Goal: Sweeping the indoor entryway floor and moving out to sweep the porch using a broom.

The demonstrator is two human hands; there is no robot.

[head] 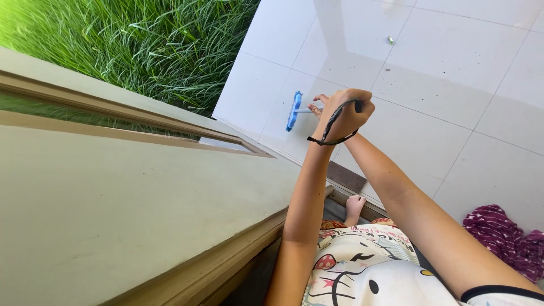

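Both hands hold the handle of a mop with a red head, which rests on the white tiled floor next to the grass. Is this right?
Not quite: the head view shows the mop head is blue, not red. The rest holds: the left hand and the right hand grip the handle together, and the head rests on the white tiled floor next to the grass.

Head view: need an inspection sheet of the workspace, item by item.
Surface: white tiled floor, dark specks scattered on it.
Job's things: blue mop head flat on the tiles, its handle gripped at the top.
Clutter: maroon cloth bunched on the floor; small object lying far off.
Grippers: left hand and right hand clasped together on the handle.
Cables: black wrist strap only.
Surroundings: beige door, grass, bare foot.
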